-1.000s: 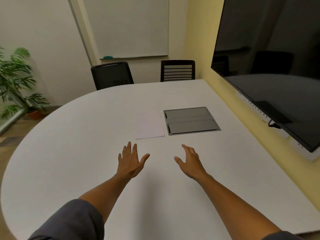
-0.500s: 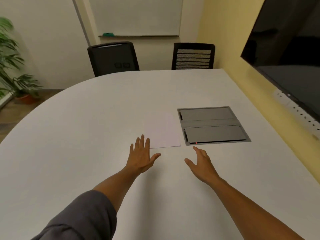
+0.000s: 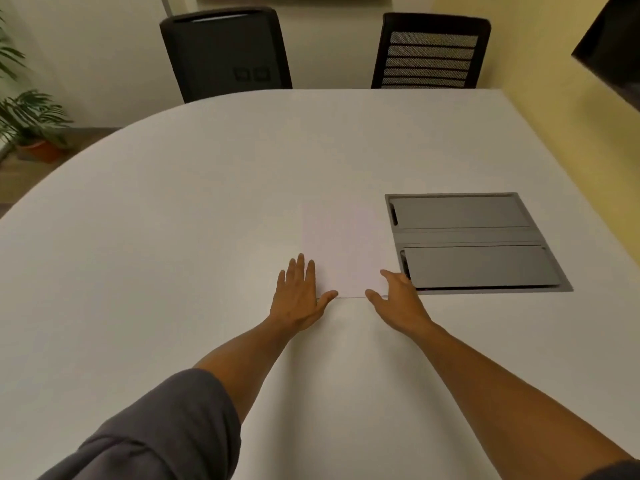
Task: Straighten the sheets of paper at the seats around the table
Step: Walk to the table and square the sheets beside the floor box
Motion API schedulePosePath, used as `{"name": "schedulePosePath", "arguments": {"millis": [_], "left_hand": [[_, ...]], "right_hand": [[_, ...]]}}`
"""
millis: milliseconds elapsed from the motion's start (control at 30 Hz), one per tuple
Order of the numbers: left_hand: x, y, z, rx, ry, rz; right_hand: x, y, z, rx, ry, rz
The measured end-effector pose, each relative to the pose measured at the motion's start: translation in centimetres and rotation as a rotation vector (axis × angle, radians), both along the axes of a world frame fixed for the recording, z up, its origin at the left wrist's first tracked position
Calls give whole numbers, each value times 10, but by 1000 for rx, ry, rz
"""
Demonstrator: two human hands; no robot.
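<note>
Meeting room, white oval table [image 3: 173,237], seen from my own head, looking forward and down.

Item 1, sheet of paper [image 3: 344,249]: one white sheet, lying flat on the table just ahead of both my hands. Long axis runs away from me, toward the two black chairs [image 3: 225,50] at the far edge. Its right edge lies just beside the grey cable hatch [image 3: 474,242] set into the tabletop; whether it overlaps the hatch frame I cannot tell.

Item 2, left hand [image 3: 298,299]: flat, fingers spread and extended, holding nothing. It sits at the sheet's near left corner, thumb reaching along the near edge.

Item 3, right hand [image 3: 398,299]: open, fingers loosely curved, holding nothing. It sits at the near right corner, fingertips between sheet and hatch.

Relation that matters: the sheet lies between my two hands and forward of them, both about equally near, so I judge either hand could nudge its corner to square the sheet with the table edge.

Hard to make out: white on white, the sheet's far and left edges barely show. My hands cover both near corners, so actual contact is uncertain. Other seats and any further sheets lie outside the view.
</note>
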State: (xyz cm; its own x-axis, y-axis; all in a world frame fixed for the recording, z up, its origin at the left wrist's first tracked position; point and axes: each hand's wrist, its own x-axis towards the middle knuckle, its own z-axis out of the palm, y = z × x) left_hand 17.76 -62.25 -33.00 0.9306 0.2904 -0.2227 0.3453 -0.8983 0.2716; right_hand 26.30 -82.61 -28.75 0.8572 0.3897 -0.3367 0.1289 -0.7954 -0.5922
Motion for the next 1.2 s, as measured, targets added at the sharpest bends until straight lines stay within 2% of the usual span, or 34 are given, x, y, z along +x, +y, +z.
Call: {"name": "schedulePosePath", "arguments": {"millis": [233,367,500,633,833,933,1067,1200], "left_hand": [[17,9,-37,22,-26,-39],[22,12,-58,-15,-50,-44],[20,12,-72,53,-28,-31],[18,8,-78,68,-66,-18],[14,7,-75,83,-77,-23],[14,6,-73,92,-76,-29],[13,5,-72,89,-95,-22],[13,4,-72,80,-114,-10]], "right_hand": [[24,28,-32,-103,-15,-81],[31,38,-45,-157,46,-166],[37,42,-53,-207,71,-237],[45,48,-52,-149,73,-358],[47,45,-49,-310,-133,-240],[49,45,-47,-247,-168,-270],[52,45,-43,-114,-140,-420],[53,41,-42,-173,-95,-482]]}}
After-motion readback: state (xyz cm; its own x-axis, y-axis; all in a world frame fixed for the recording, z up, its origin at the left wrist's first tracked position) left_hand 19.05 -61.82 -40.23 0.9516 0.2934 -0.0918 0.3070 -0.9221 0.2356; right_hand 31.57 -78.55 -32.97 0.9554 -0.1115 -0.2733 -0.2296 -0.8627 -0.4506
